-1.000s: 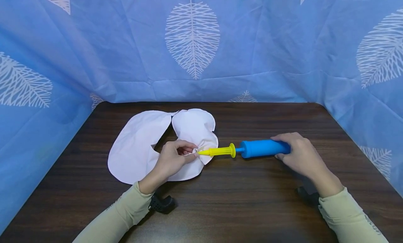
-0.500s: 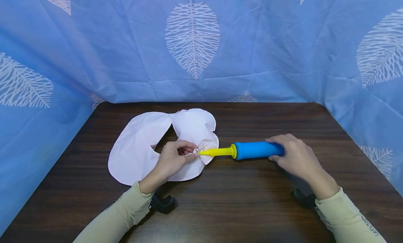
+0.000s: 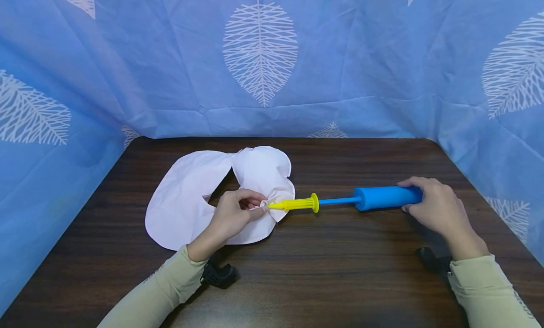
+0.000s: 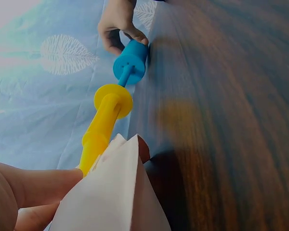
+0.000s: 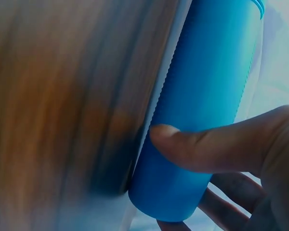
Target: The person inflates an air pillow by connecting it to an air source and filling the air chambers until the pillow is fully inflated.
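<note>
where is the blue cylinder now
In the head view, the blue cylinder is right of the yellow nozzle, joined by a blue rod, its outer end gripped by the right hand.

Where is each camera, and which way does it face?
Worn on the head: faces forward and down; left hand, right hand and pale green fabric sleeves show.
On the left wrist: looks along the yellow plastic tube toward the blue plastic cylinder; left fingers near, right hand beyond.
On the right wrist: looks at the blue cylinder; right fingers show.
Both wrist views share the cylinder and right hand.
</note>
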The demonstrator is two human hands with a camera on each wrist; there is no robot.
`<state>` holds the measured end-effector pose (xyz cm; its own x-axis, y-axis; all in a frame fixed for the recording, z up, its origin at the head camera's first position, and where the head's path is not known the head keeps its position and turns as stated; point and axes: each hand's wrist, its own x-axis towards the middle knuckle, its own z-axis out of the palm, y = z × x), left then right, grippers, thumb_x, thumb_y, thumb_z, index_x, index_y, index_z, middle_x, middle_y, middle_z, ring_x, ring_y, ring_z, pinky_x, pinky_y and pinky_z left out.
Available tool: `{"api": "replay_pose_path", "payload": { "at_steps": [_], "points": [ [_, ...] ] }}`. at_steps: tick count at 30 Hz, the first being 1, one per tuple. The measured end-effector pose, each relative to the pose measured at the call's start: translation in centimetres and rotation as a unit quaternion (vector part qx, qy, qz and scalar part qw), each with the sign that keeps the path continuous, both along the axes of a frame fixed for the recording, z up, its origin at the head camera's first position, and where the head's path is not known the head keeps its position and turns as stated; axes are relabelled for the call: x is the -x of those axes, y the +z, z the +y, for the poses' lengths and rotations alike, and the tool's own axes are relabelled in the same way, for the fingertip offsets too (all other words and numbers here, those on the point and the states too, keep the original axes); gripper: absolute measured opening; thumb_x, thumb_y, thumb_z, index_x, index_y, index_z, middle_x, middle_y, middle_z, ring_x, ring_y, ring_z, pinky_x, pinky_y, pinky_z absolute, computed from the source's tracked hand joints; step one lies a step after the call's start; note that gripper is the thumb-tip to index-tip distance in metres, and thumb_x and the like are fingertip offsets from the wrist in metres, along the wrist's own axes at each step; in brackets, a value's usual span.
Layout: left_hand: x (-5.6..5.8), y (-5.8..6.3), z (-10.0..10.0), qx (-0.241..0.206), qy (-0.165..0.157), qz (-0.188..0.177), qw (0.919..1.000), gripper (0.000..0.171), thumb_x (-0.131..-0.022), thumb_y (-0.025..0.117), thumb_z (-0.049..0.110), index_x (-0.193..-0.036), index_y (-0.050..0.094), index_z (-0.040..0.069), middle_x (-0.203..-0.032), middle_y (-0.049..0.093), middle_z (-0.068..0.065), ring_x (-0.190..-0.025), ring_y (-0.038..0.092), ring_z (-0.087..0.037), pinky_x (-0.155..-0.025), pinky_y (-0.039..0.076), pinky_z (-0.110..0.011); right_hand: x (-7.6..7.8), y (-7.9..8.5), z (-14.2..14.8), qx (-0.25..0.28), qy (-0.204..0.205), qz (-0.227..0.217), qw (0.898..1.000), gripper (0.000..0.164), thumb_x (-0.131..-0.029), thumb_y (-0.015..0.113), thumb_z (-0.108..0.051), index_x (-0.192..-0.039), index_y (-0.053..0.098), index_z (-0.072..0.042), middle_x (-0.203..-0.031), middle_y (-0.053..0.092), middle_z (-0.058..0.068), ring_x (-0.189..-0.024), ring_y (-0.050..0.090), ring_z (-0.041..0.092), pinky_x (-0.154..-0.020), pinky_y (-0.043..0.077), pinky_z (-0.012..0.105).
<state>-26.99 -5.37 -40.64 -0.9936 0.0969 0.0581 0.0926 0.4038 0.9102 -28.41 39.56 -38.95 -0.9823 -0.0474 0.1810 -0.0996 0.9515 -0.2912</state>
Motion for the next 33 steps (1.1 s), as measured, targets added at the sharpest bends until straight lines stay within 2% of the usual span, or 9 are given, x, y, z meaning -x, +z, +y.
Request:
{"api": "replay_pose_path", "payload": {
  "at_steps": [6,11,16,21,29,33],
  "points": [
    [0.1,-0.1,-0.1,0.0,-0.001,0.004,1.0,0.02,-0.086,0.087,0.004,-0.106,0.084,0.007,-0.093,0.079,-0.006,-0.081,0.062,-0.017,-0.072,0.049,-0.024,0.0,0.0,1.5,-0.005,-0.03,-0.003,1.0,0.049,-0.088,0.076,-0.005,-0.136,0.068,-0.006,-0.139,0.055,0.041,-0.121,0.05,0.064,-0.086,0.043,0.081],
    [0.2,-0.3,-0.2,-0.002,0.002,-0.003,1.0,0.021,-0.086,0.087,0.005,-0.107,0.084,0.007,-0.093,0.079,-0.005,-0.082,0.062,-0.018,-0.072,0.049,-0.025,0.0,0.0,1.5,-0.001,-0.028,-0.006,1.0,0.049,-0.088,0.073,-0.002,-0.137,0.066,-0.004,-0.138,0.054,0.042,-0.122,0.049,0.063,-0.089,0.042,0.082],
    [0.2,-0.3,-0.2,0.002,0.004,-0.01,0.9999,0.021,-0.086,0.087,0.005,-0.106,0.084,0.008,-0.092,0.079,-0.005,-0.082,0.061,-0.018,-0.072,0.048,-0.026,-0.1,0.0,0.6,0.011,-0.005,-0.002,1.0,0.049,-0.087,0.073,0.002,-0.136,0.067,-0.001,-0.139,0.053,0.043,-0.124,0.048,0.064,-0.092,0.041,0.081],
    [0.2,-0.2,0.0,0.005,0.002,-0.011,0.9999,0.021,-0.086,0.087,0.005,-0.106,0.084,0.008,-0.093,0.079,-0.005,-0.083,0.061,-0.019,-0.073,0.049,-0.028,-0.4,0.2,-1.7,0.013,0.03,-0.001,0.999,0.05,-0.087,0.077,0.001,-0.136,0.068,-0.001,-0.142,0.055,0.04,-0.127,0.05,0.063,-0.095,0.043,0.081],
    [-0.1,-0.1,0.2,0.003,-0.002,0.004,1.0,0.021,-0.085,0.087,0.003,-0.106,0.084,0.007,-0.093,0.079,-0.006,-0.081,0.061,-0.017,-0.072,0.048,-0.025,-1.2,0.6,-6.3,0.003,0.108,0.011,0.994,0.054,-0.087,0.086,-0.006,-0.139,0.07,-0.005,-0.139,0.067,0.028,-0.128,0.06,0.052,-0.099,0.05,0.074],
    [-0.2,-0.1,0.2,0.005,-0.004,0.01,0.9999,0.021,-0.086,0.086,0.002,-0.106,0.084,0.006,-0.093,0.079,-0.006,-0.08,0.06,-0.017,-0.071,0.047,-0.024,-1.6,0.6,-7.4,-0.014,0.121,0.02,0.992,0.056,-0.086,0.089,-0.009,-0.139,0.071,-0.007,-0.138,0.069,0.026,-0.127,0.063,0.05,-0.1,0.051,0.073]
  ]
}}
